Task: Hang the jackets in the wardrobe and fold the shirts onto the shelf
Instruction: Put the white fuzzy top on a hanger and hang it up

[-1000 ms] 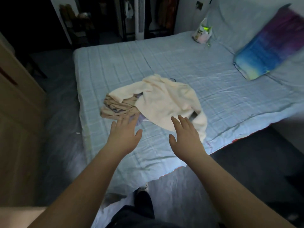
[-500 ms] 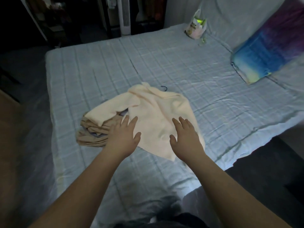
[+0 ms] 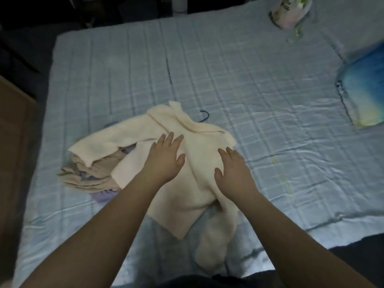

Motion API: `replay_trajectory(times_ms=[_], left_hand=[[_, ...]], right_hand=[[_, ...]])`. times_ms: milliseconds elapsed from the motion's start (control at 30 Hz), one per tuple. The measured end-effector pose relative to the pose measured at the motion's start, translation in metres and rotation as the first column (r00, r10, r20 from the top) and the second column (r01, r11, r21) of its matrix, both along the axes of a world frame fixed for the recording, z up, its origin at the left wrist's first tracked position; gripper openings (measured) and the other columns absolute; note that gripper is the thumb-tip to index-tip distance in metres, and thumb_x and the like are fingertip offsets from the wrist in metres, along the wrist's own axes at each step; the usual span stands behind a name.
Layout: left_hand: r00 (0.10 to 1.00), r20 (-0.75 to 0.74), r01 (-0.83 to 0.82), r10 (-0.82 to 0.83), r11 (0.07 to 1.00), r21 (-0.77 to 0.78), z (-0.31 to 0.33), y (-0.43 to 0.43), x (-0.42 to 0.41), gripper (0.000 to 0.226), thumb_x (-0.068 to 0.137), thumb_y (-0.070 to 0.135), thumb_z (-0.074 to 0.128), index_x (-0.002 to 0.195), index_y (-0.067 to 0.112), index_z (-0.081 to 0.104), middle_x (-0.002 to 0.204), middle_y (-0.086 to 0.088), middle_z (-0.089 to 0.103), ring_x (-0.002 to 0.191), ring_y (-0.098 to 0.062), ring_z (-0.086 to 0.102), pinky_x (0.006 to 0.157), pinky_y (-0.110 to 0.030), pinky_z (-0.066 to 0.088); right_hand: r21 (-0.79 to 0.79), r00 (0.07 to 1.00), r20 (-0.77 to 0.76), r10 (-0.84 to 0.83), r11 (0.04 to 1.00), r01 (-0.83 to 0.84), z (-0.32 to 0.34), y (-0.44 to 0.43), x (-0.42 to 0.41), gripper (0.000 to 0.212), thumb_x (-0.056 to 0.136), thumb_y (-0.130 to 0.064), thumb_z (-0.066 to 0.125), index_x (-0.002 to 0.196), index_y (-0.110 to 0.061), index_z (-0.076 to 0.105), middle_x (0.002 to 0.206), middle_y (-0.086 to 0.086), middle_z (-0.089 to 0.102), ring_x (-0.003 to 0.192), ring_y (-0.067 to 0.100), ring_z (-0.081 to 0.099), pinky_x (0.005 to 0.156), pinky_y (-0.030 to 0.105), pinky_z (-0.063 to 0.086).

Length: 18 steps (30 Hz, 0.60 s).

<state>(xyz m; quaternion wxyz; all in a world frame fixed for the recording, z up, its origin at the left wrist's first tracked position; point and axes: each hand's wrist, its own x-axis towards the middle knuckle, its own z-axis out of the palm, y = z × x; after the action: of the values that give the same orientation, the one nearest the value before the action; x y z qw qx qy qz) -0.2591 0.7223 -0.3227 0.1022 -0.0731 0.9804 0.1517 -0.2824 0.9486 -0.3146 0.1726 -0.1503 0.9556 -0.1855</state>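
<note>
A cream jacket (image 3: 199,154) lies spread on the pale blue bed (image 3: 249,84), one sleeve hanging over the near edge. A dark hanger hook (image 3: 204,116) pokes out beside its collar. Under its left side sits a bunched tan garment (image 3: 91,173) with a bit of lilac cloth (image 3: 104,196) showing. My left hand (image 3: 166,159) hovers flat over the jacket's middle, fingers apart. My right hand (image 3: 234,171) is spread over the jacket's right side. Neither hand grips anything.
A printed plastic bag (image 3: 288,11) stands at the bed's far right corner. A blue and yellow pillow (image 3: 365,90) lies at the right edge. A wooden panel (image 3: 12,142) is at the left, with dark floor beyond the bed.
I have moved closer to the bed. Both hands have advanced from the bed's near edge to over the cream jacket.
</note>
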Motion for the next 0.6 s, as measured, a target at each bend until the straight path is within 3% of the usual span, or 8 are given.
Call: replay_trajectory(times_ms=[233, 333, 467, 600], left_hand=[[0.998, 0.036, -0.055, 0.054, 0.998, 0.036, -0.057, 0.021, -0.113, 0.066, 0.093, 0.04, 0.04, 0.154, 0.018, 0.029, 0.161, -0.014, 0.025, 0.148, -0.036, 0.022, 0.119, -0.049, 0.024], [0.997, 0.055, -0.047, 0.045, 0.998, 0.042, -0.1, 0.006, -0.15, 0.064, 0.096, 0.032, 0.049, 0.155, 0.018, 0.028, 0.161, -0.014, 0.024, 0.148, -0.036, 0.02, 0.121, -0.046, 0.021], [0.995, 0.091, 0.043, -0.04, 0.999, -0.03, -0.159, -0.025, -0.197, 0.068, 0.093, 0.027, 0.056, 0.154, 0.018, 0.028, 0.16, -0.015, 0.027, 0.147, -0.038, 0.022, 0.121, -0.045, 0.02], [0.982, 0.149, 0.134, -0.116, 0.984, -0.118, -0.21, -0.05, -0.257, 0.073, 0.091, 0.024, 0.059, 0.155, 0.025, 0.025, 0.163, -0.009, 0.021, 0.149, -0.036, 0.018, 0.119, -0.048, 0.022]], right_hand=[[-0.079, 0.996, 0.087, 0.016, 0.997, -0.009, -0.07, 0.008, -0.118, 0.061, 0.097, -0.028, 0.05, 0.153, -0.015, 0.029, 0.157, 0.007, 0.031, 0.146, 0.025, 0.025, 0.116, 0.042, 0.028], [-0.122, 0.99, 0.136, -0.033, 0.991, 0.05, -0.119, -0.008, -0.157, 0.062, 0.097, -0.027, 0.051, 0.153, -0.015, 0.028, 0.157, 0.005, 0.031, 0.146, 0.022, 0.026, 0.117, 0.038, 0.026], [-0.111, 0.986, 0.162, -0.046, 0.992, 0.065, -0.185, -0.039, -0.2, 0.062, 0.096, -0.027, 0.054, 0.152, -0.013, 0.031, 0.155, 0.008, 0.035, 0.144, 0.025, 0.028, 0.116, 0.04, 0.026], [-0.063, 0.994, 0.081, -0.069, 0.995, 0.074, -0.248, -0.063, -0.241, 0.063, 0.093, -0.03, 0.059, 0.149, -0.013, 0.036, 0.151, 0.011, 0.039, 0.142, 0.029, 0.031, 0.116, 0.043, 0.027]])
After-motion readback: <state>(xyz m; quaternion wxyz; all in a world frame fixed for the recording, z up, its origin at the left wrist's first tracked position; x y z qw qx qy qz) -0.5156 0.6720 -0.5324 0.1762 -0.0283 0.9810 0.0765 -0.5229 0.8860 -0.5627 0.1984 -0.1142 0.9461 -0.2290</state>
